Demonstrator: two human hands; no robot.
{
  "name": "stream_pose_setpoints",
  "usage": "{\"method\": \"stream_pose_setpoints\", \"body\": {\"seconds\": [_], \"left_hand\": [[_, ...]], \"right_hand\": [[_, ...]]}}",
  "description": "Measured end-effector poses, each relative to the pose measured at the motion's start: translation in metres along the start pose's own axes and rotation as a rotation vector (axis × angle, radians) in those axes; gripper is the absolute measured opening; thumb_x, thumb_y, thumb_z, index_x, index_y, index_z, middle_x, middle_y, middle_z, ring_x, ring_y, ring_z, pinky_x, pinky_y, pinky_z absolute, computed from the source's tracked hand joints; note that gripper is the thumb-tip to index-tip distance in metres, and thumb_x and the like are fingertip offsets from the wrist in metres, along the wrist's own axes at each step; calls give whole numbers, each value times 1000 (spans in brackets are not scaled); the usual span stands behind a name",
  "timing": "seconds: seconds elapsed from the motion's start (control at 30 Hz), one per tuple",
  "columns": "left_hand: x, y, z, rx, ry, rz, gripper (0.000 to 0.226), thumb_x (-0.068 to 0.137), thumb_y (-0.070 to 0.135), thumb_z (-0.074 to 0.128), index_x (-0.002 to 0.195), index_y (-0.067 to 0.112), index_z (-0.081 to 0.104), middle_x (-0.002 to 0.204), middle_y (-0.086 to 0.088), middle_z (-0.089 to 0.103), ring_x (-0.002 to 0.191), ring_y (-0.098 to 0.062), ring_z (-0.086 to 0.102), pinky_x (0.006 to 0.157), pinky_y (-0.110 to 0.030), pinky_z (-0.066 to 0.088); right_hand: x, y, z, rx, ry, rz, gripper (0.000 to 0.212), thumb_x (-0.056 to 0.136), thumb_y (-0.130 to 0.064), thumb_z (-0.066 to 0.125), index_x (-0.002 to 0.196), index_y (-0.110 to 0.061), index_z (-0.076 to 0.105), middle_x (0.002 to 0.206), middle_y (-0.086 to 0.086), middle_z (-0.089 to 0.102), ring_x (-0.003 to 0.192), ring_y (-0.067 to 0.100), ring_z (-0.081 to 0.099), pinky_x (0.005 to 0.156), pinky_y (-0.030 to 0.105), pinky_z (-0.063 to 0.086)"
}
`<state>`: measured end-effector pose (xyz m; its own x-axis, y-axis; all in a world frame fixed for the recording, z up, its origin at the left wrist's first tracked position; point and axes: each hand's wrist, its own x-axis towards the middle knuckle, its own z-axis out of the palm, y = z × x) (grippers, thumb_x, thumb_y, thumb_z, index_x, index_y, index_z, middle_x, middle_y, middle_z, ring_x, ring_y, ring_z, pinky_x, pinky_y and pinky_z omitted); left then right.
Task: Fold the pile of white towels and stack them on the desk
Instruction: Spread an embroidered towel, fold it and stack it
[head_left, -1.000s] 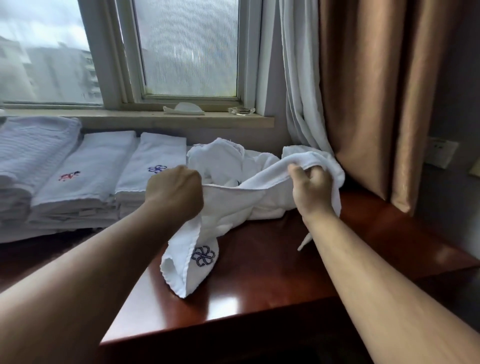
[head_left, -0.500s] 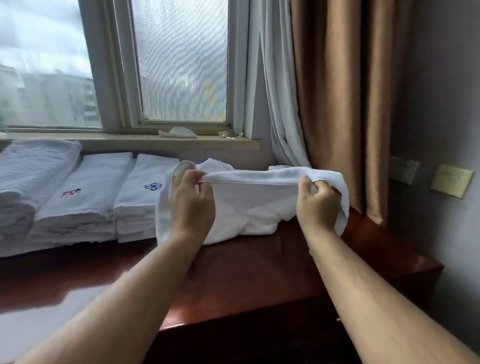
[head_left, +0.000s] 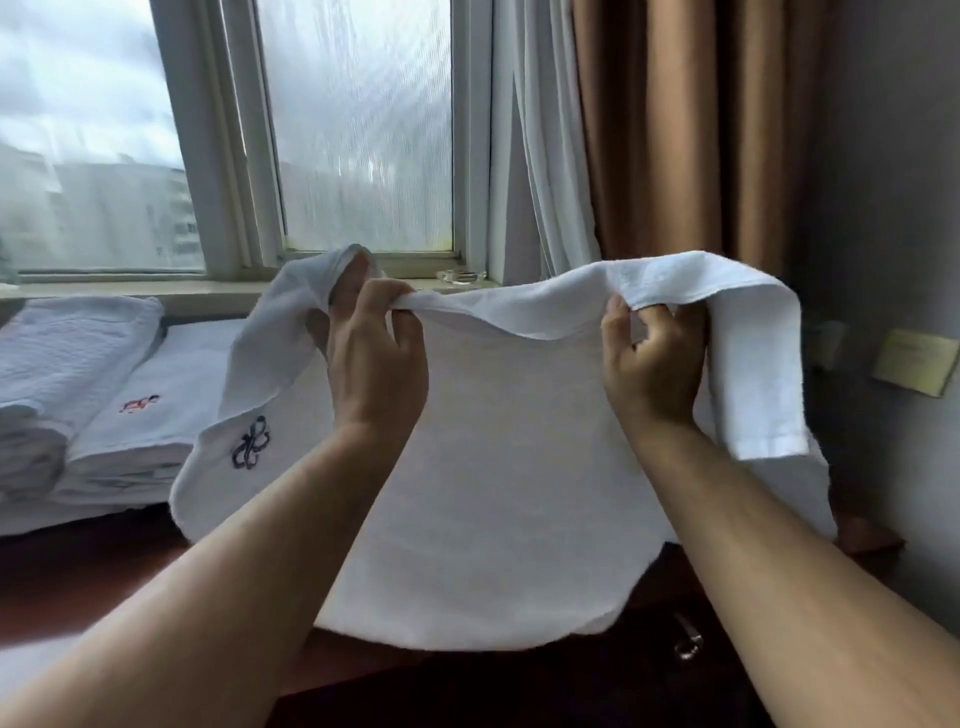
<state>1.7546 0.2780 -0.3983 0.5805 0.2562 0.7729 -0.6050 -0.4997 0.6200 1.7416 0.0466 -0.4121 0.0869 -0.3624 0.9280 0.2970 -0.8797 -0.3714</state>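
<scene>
Left hand (head_left: 374, 358), left of centre, pinched the top edge of the white towel (head_left: 509, 467) between thumb and curled fingers. Right hand (head_left: 654, 364), right of centre, gripped the same edge likewise. The hands were well apart and level, with the edge slightly slack between them. The towel hung from both hands as a broad sheet down to lower centre; whether its lower hem touched the desk (head_left: 93, 566) could not be told. Each end lay draped over the outer side of its hand, the left end carrying a dark blue emblem (head_left: 251, 442). Judged step: opening the towel out before the first fold. To do it well, each hand would need to slide outward along the hem to its true corner so the draped ends fall free, then draw the edge taut and level before bringing corners together. Risk judged: folding with the ends doubled over would give a lumpy, uneven fold. Folded stacks (head_left: 130, 415) sat on the desk at left of frame, below the window sill (head_left: 130, 288); a glass dish (head_left: 460, 275) rested on the sill, and a brown curtain (head_left: 675, 130) hung at upper right.
</scene>
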Motion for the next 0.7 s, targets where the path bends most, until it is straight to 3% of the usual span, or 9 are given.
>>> {"method": "stream_pose_setpoints", "body": {"seconds": [0.13,0.2,0.27,0.3,0.37,0.47,0.53,0.6,0.7], "left_hand": [[-6,-43,39,154,-150,-23,25,95,21,47,110,27,66,150,1,47,138,-34,38,112,-52,33],[-11,-67,57,340,-354,-53,36,95,20,46,127,29,60,162,2,29,143,-33,31,115,-49,28],[-25,-88,72,541,-606,-95,61,94,19,48,152,33,35,169,0,2,146,-37,23,118,-47,23],[-36,-96,78,586,-690,-111,72,92,17,50,157,33,22,169,0,-7,144,-39,24,118,-47,25],[-57,-108,88,586,-759,-108,81,88,14,54,158,30,16,168,0,-6,141,-37,27,116,-44,29],[-82,-123,96,563,-799,-73,57,88,20,56,142,24,37,149,-4,30,134,-30,34,109,-38,32],[-89,-130,97,608,-902,-99,40,94,33,50,132,25,46,140,-2,43,131,-27,39,105,-38,36],[-94,-137,99,664,-1018,-72,42,98,43,43,136,25,48,145,-2,44,135,-26,37,109,-38,33],[-95,-137,101,593,-1112,-4,52,101,44,40,150,25,39,157,-2,34,145,-23,26,117,-34,20]], "right_hand": [[-28,48,29,-64,-254,61,30,97,-23,62,93,4,75,99,28,70,102,44,64,98,43,47],[-40,67,41,-152,-731,253,39,103,-37,53,114,-5,72,127,26,64,124,43,54,110,45,39],[-54,84,50,-411,-1337,438,50,106,-49,37,141,-19,56,160,21,31,148,39,26,121,47,21],[-64,91,52,-539,-1503,449,52,106,-50,34,146,-21,50,164,17,25,150,37,22,120,47,21],[-85,95,51,-702,-1573,336,51,103,-49,37,143,-20,52,156,11,40,142,35,35,113,46,32],[-108,91,47,-700,-1440,352,51,98,-52,37,135,-21,55,145,7,50,131,33,43,104,46,36],[-117,91,47,-662,-1495,454,71,95,-67,32,150,-22,41,160,9,32,144,37,28,114,52,26],[-120,95,49,-638,-1560,480,86,92,-78,24,161,-27,15,170,9,-1,154,39,-1,120,58,5],[-122,119,45,-641,-1561,400,81,94,-77,14,161,-35,-2,169,2,-17,154,34,-16,120,57,-8]]}}
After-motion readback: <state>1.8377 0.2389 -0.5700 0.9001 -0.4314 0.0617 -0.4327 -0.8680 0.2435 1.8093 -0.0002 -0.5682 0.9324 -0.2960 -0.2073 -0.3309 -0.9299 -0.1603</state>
